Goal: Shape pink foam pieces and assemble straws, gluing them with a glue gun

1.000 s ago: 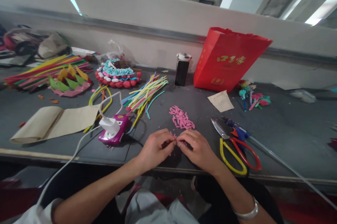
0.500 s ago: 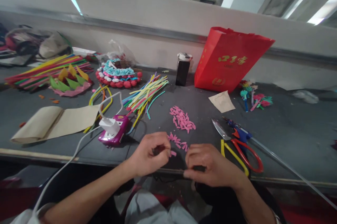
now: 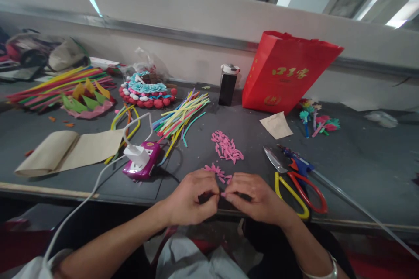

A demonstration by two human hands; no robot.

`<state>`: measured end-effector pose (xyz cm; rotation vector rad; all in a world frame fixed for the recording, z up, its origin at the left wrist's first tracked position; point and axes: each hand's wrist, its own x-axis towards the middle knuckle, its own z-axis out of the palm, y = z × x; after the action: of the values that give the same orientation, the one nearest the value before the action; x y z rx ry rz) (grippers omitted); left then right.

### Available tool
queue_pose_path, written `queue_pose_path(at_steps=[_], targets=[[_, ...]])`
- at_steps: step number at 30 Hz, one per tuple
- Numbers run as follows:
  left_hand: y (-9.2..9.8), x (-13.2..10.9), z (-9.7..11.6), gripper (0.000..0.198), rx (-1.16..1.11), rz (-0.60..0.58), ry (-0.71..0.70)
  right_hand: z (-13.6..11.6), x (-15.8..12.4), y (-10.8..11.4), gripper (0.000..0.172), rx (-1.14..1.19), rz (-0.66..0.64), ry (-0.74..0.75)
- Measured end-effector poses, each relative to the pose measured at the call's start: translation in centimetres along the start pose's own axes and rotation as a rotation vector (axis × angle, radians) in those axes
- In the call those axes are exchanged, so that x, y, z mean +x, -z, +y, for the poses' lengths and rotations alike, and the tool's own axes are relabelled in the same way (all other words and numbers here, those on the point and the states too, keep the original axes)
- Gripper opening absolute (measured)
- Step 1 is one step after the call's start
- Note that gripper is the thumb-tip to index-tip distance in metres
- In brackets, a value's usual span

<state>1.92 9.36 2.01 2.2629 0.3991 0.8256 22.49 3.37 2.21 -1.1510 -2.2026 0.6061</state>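
My left hand (image 3: 193, 200) and my right hand (image 3: 253, 196) meet at the near edge of the dark table (image 3: 360, 170), fingertips pinched together on a small pink piece (image 3: 223, 193). Just beyond my fingers lie a few loose pink pieces (image 3: 218, 171), and farther back a larger pile of pink pieces (image 3: 227, 147). Both hands are closed; what else they hold is hidden.
Scissors with yellow and red handles (image 3: 293, 183) and a blue glue gun (image 3: 296, 163) lie right of my hands. A purple power strip with a white plug (image 3: 141, 162) sits to the left. Coloured sticks (image 3: 180, 117), brown paper (image 3: 68, 150), a black bottle (image 3: 228, 84), a red bag (image 3: 288, 71).
Half a second ago my hands were apart, the right one lower at the table edge. Now they have come back together, fingertips touching over a pink piece.
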Motion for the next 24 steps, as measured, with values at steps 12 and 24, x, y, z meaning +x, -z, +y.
queue_pose_path(at_steps=[12, 24], targets=[[1.0, 0.6, -3.9, 0.011, 0.187, 0.16, 0.32, 4.7, 0.7, -0.8, 0.02, -0.413, 0.381, -0.281], [0.9, 0.3, -4.1, 0.018, 0.35, 0.148, 0.265, 3.7, 2.6, -3.1, 0.013, -0.394, 0.153, -0.154]])
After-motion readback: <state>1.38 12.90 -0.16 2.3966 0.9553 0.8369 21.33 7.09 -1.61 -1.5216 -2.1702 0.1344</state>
